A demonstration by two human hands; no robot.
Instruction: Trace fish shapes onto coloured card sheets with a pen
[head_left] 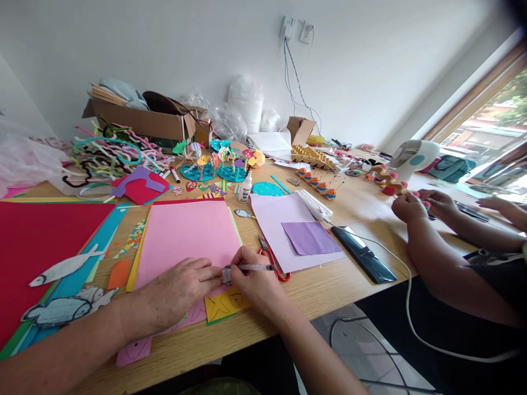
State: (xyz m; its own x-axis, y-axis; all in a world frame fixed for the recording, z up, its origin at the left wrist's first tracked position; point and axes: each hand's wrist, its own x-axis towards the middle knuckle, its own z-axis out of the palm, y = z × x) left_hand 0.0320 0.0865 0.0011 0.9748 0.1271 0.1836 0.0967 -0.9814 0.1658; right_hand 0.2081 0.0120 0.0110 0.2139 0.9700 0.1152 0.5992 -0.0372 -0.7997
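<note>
My right hand (257, 282) is closed round a pen (257, 267), whose clear barrel points to the right. Stretched flat across the pink paper (187, 230), my left hand (183, 288) presses its fingertips beside a small grey-white paper cutout (226, 275). The pen's tip is hidden behind my right fingers. Just below my hands lies a yellow paper piece (222, 307) with a fish drawn on it. Red-handled scissors (272, 258) rest right of my right hand. White paper fish cutouts (66, 266) lie on coloured sheets at the left.
Lilac paper (275, 219) with a purple sheet (310, 238) and a black glossy case (363, 254) lie to the right. A glue bottle (246, 187) stands behind. A white cable (407, 296) crosses the edge near a co-worker's hands (411, 207). Pipe cleaners (111, 148) pile up back left.
</note>
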